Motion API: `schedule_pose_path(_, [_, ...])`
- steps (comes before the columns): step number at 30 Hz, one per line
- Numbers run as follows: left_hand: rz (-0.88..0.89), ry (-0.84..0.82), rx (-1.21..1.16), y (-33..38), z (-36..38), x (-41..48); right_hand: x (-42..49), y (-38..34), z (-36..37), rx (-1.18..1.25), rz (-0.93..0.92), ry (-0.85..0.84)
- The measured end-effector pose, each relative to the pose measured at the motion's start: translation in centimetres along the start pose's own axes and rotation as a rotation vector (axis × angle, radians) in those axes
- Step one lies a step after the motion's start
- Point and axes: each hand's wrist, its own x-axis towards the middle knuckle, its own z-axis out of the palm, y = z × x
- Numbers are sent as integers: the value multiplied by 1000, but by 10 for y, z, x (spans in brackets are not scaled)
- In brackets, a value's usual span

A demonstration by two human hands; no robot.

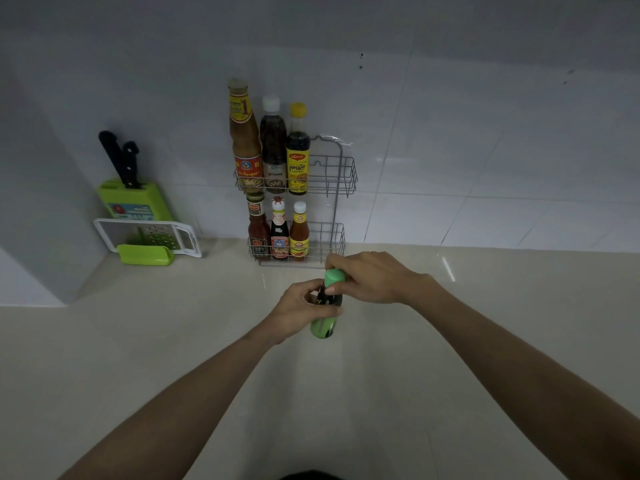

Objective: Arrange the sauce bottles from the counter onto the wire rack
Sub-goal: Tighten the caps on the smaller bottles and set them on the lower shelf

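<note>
A two-tier wire rack [341, 174] stands against the tiled wall. Its upper shelf holds three tall bottles [273, 147] at the left; its lower shelf [337, 237] holds three small bottles [280, 233], also at the left. The right part of each shelf has free room. In front of the rack, above the counter, both hands hold a dark bottle with a green cap and green label [323, 327]. My left hand [298, 310] grips its body. My right hand [367, 277] closes over its green cap.
A green knife block with two black-handled knives [133, 195] and a white-and-green grater [149, 240] stand at the left by the wall corner. The beige counter [173, 341] spreads in front of me.
</note>
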Motion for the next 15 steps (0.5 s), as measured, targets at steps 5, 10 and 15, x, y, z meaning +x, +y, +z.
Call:
schedule_pose_path(5, [17, 146, 74, -2, 3, 0, 2, -6, 9, 71, 105, 70])
schedule_pose_path(10, [19, 263, 119, -9, 8, 0, 8, -7, 21, 174, 210, 72])
schedule_pose_path(15, [-12, 351, 142, -10, 6, 9, 14, -14, 40, 581, 347, 270])
